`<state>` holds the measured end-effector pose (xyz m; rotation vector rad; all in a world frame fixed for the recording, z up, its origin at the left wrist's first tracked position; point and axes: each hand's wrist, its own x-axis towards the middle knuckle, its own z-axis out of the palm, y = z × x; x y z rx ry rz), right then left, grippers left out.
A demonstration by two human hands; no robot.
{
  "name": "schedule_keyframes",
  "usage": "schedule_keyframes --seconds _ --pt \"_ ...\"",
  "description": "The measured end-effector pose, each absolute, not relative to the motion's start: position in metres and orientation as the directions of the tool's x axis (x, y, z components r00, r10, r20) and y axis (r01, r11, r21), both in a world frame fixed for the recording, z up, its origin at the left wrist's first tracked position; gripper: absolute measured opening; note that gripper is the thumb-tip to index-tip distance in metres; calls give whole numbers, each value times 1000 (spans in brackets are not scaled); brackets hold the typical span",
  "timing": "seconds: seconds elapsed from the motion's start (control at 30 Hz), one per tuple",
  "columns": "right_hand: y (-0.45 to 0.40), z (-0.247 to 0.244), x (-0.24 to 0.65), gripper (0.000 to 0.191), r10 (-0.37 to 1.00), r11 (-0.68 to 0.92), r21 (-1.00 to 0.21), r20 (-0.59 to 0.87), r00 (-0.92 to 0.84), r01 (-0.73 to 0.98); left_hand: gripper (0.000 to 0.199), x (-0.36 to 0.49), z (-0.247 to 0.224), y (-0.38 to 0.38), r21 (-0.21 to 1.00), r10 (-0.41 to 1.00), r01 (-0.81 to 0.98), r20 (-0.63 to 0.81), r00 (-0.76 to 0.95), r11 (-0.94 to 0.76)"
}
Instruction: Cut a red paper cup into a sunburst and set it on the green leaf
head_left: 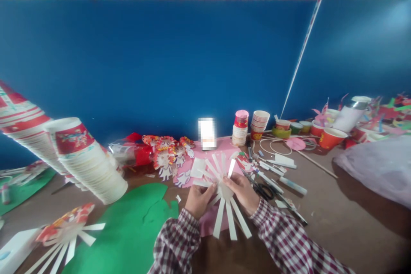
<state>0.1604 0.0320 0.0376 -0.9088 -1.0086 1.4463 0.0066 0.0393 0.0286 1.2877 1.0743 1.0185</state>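
Note:
A white paper cup cut into strips [225, 190] is spread out flat like a flower above the table, its strips fanning all round. My left hand [199, 199] pinches it on the left side, thumb on top. On the right side, my right hand [243, 192] grips it between thumb and fingers near the base of an upper strip. Beneath and behind it lies pink paper [208, 222]. Small paper figures with red and orange heads [165, 158] lie just beyond my left hand.
Leaning stacked cups [93, 169] and green paper [135, 222] are at left, with another cut cup [69, 233]. Black scissors [265, 191] and markers [293, 185] lie right. Cup stacks [240, 130] stand before a blue partition [160, 60]. A plastic bag [379, 167] sits far right.

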Motion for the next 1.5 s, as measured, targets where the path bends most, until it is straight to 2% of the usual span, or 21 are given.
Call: schedule_keyframes --seconds 0.13,0.23,0.57,0.73,0.83,1.0,1.13,1.33,1.5 --pt "30 37 157 23 979 -150 -866 -63 -192 -478 33 7 26 39 998 973 -62 13 229 2" --pt "30 38 157 21 975 -182 -835 -84 -206 -520 33 8 26 39 997 972 -71 27 234 -10" --pt "32 39 159 26 985 -125 -870 -50 -166 -477 36 11 35 35 991 974 -133 57 218 -28" --pt "32 37 160 23 984 -78 -908 -4 -177 -412 33 7 39 36 992 966 5 120 230 -124" --pt "31 36 159 20 983 -53 -919 21 -185 -390 34 4 37 38 996 969 14 83 233 -89" --pt "29 38 158 19 969 -57 -904 53 -243 -423 30 5 28 39 996 977 -86 50 207 -32" --pt "29 37 157 20 969 -114 -884 2 -248 -452 27 8 22 39 980 977 -200 43 208 0" --pt "30 36 158 25 981 -107 -848 -3 -196 -519 26 6 35 36 986 967 -112 146 211 -124" --pt "28 39 158 27 986 -106 -834 -16 -168 -541 31 4 38 37 974 985 -224 9 170 30"
